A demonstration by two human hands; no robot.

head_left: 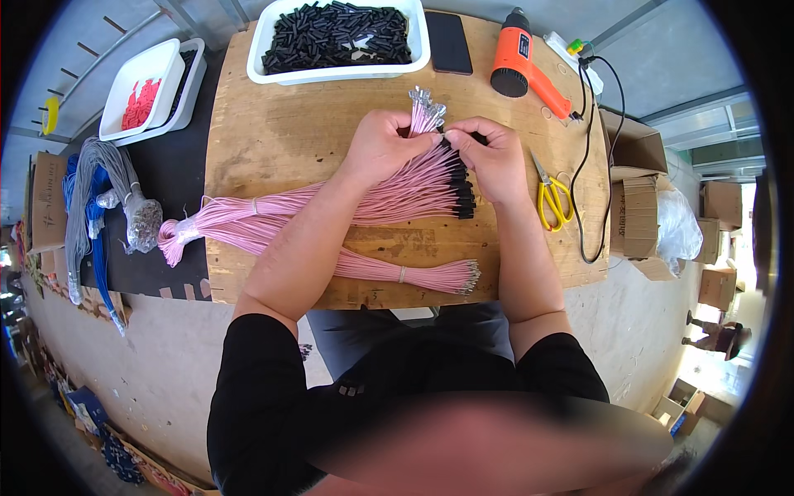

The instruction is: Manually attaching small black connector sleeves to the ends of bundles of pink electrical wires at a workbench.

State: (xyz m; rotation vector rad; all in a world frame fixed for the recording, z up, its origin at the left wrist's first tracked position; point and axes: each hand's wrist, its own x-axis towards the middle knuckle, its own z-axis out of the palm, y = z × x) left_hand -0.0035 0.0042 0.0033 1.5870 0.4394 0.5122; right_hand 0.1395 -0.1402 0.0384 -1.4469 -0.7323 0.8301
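Observation:
My left hand [382, 150] is closed on a fan of thin pink wires [393, 194], thumb and forefinger pinched near their far ends. Bare silver terminals [427, 109] stick up past its fingers. Fingertip to fingertip with it, my right hand [490, 161] is closed in a pinch; what lies between its fingers is too small to make out. Black sleeves [463, 192] cap many wire ends just below the right hand. A second tied bundle of pink wires [413, 274], with uncapped metal ends, lies near the front edge under my left forearm.
On the wooden table [289, 124] are a white tub [256, 62] of black sleeves, a dark phone [449, 43], an orange heat gun [514, 58] with a black cord, and yellow scissors [552, 202]. Left: a white tray [116, 107] of red pieces and grey cable bundles [124, 169]. Cardboard boxes [637, 215] stand right.

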